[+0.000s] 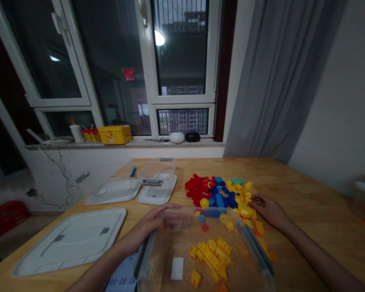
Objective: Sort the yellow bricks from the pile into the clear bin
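Observation:
A clear plastic storage box (158,259) with grey side latches stands in front of me. Inside it lie several yellow building blocks (213,255). My left hand (161,221) grips the box at its far left corner, fingers over the rim. Beyond the box is a heap of toy blocks: red blocks (197,188), blue blocks (220,196) and yellow blocks (245,209). At the right side of the heap, my right hand (266,207) has its fingers curled and pinched at a yellow block among the others; the fingertips partly hide it.
A large white lid (76,239) lies on the table's left. Behind it are smaller lids (115,190) and two clear boxes, one (158,170) standing on a lid. A screen with a timer (121,278) is left of my box. A windowsill (152,143) runs behind the table.

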`<state>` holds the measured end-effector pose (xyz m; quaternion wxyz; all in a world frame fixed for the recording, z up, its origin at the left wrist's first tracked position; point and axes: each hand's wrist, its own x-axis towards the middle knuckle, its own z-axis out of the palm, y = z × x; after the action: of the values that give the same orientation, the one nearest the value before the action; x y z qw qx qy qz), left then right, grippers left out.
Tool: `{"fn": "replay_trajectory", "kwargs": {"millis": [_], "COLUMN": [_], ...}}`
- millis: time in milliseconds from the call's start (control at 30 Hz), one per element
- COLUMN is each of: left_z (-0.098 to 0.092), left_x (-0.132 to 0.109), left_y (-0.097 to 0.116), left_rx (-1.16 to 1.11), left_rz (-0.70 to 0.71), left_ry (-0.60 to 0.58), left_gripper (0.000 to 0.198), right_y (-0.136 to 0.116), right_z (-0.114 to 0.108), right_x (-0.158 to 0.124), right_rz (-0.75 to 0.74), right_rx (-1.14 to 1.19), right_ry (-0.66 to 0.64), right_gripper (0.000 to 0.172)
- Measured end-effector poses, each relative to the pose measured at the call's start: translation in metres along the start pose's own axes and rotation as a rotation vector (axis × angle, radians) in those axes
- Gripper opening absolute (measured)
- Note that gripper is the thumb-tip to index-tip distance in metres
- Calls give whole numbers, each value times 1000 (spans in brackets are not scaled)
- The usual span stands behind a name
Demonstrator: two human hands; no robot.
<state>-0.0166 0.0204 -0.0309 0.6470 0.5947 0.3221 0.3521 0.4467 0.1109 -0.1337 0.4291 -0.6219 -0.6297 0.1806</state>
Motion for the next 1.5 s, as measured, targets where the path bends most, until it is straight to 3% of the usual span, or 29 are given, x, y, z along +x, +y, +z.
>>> {"fn": "replay_trajectory", "kwargs": {"millis": [333,567,867,1133,1500], "left_z": [0,1,1,-1,1], "left_x": [1,-1,1,1,0], "left_y": [-1,3,1,-2,1], "left_rx": [20,60,13,7,27], "left_rz": [5,-28,-5,28,15], "left_ry": [-8,15,15,-2,20], "left_gripper": [57,55,57,53,52], "right_y": [-5,-39,-112,-123,-139], "right_z": [-5,-1,7,11,2], "right_x": [0,-7,-40,-57,-61], "right_rz": [-8,32,75,73,-73], "right_rx": [61,293,576,685,532], "right_ry": [90,116,-99,-325,-414], "right_gripper": [37,52,56,45,39]}}
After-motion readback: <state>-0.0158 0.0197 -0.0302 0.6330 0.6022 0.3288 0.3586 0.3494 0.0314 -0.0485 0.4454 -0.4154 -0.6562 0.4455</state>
